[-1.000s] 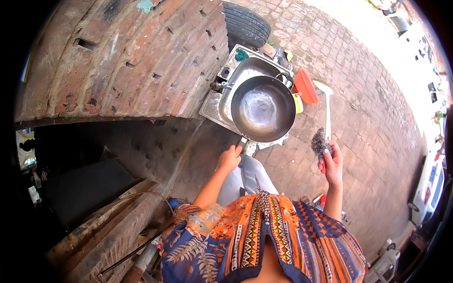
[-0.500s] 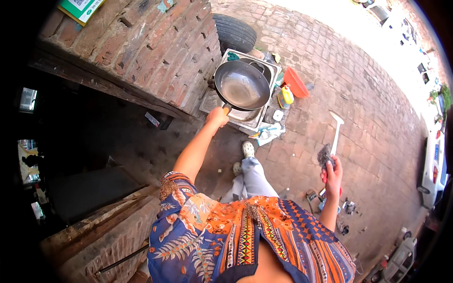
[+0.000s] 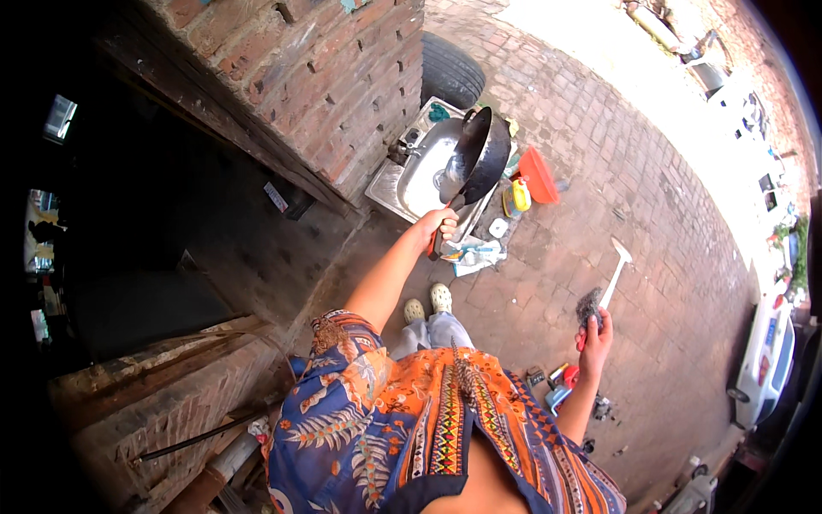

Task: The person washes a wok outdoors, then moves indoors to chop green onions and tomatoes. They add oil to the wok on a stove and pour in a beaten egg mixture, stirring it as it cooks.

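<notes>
My left hand (image 3: 438,228) is closed around the handle of a dark wok (image 3: 490,163). The wok is tipped on its side over the metal sink (image 3: 396,190), its opening facing left. My right hand (image 3: 595,341), held out to the right, grips a steel wool scrubber (image 3: 589,305) together with a long pale-metal turner (image 3: 613,283). The turner's flat head points away from me, and a bit of red handle shows at my fingers. A tap (image 3: 402,152) stands at the sink's left side.
Beside the sink are a yellow bottle (image 3: 517,197), an orange basin (image 3: 539,175) and a plastic packet (image 3: 476,255). A tyre (image 3: 451,70) leans near the brick wall (image 3: 317,77). Small items (image 3: 561,385) lie on the brick paving, and a white car (image 3: 762,364) is parked right.
The wok has turned from facing upward to standing on its side, uncovering the sink basin. My feet have come side by side. The right hand still holds the scrubber and turner.
</notes>
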The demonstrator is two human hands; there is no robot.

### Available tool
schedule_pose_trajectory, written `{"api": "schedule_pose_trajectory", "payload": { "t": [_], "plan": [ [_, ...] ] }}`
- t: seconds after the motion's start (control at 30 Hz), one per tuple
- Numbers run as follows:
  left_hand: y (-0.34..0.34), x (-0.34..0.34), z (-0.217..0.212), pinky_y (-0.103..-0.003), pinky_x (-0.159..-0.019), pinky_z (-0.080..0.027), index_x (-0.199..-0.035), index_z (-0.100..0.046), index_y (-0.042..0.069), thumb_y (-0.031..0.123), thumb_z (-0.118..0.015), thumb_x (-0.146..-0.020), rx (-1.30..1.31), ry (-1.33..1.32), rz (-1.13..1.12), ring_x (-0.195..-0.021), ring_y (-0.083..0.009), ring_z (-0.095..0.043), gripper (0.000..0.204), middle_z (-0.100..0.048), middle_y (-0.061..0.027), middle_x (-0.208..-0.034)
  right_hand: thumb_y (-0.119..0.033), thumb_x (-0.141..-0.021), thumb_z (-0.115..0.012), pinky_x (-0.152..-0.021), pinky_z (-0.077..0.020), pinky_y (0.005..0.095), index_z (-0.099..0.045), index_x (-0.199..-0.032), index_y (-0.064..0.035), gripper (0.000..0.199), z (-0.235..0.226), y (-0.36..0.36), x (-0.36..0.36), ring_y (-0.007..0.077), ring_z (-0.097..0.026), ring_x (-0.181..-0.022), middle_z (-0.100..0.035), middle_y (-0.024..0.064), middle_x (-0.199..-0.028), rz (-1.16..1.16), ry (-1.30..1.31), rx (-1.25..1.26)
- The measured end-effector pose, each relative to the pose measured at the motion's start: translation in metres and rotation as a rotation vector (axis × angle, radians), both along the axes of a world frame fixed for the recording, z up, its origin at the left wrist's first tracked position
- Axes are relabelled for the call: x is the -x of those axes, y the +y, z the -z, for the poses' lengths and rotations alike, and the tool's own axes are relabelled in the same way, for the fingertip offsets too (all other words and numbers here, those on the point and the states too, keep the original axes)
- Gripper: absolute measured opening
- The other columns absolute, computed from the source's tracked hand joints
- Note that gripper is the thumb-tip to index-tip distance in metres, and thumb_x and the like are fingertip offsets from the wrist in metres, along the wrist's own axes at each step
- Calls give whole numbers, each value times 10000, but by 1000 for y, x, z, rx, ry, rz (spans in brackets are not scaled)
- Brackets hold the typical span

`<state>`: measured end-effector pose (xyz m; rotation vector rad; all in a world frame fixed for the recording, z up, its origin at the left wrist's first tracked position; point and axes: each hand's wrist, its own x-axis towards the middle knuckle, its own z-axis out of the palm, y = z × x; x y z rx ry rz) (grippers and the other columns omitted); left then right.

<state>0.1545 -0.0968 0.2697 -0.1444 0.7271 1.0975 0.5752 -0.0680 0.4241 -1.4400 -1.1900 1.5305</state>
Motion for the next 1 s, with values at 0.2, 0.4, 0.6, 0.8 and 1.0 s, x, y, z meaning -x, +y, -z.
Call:
{"api": "schedule_pose_trajectory", "payload": {
  "t": [0.2, 0.4, 0.6, 0.8, 1.0],
  "plan": [
    [4, -28, -31, -207, -385, -344, -873, -427, 28, 51, -400, -876, -274, -771, -252, -378, -46, -371, 36, -363, 62, -529, -136, -947, -519, -405, -354, 185, -478, -1151, -70, 218, 5, 29, -10, 60, -437, -464, -503, 20, -640, -76, -70, -2],
    [-26, -32, -61, -216, -360, -338, -937, -401, 35, 51, -366, -876, -354, -944, -324, -353, -38, -350, 72, -369, 61, -527, -132, -943, -526, -433, -380, 183, -494, -1095, -57, 173, 29, 64, 28, 66, -458, -531, -500, 13, -699, -29, 49, 67],
    [-129, -17, -84, -192, -352, -291, -935, -400, 55, 104, -422, -880, -247, -580, -299, -385, -2, -302, 77, -319, 99, -564, -181, -938, -548, -505, -468, 202, -477, -815, -42, 198, 93, 93, 65, 102, -465, -529, -445, 18, -608, 29, 374, 438],
    [-277, -2, -93, -183, -359, -283, -836, -406, 101, 126, -460, -847, -81, -154, -341, -397, -10, -311, 61, -361, 93, -565, -214, -952, -517, -608, -529, 230, -417, -632, -48, 374, 127, 52, 164, 143, -458, -516, -386, 32, -522, 104, 517, 803],
    [-438, 17, -93, -205, -393, -322, -850, -434, 114, 159, -482, -843, 107, -131, -607, -424, -9, -346, 66, -371, 103, -571, -153, -927, -543, -631, -526, 299, -398, -604, -32, 374, 136, -42, 313, 195, -491, -574, -390, 62, -521, -124, 578, 1238]
  ]
}}
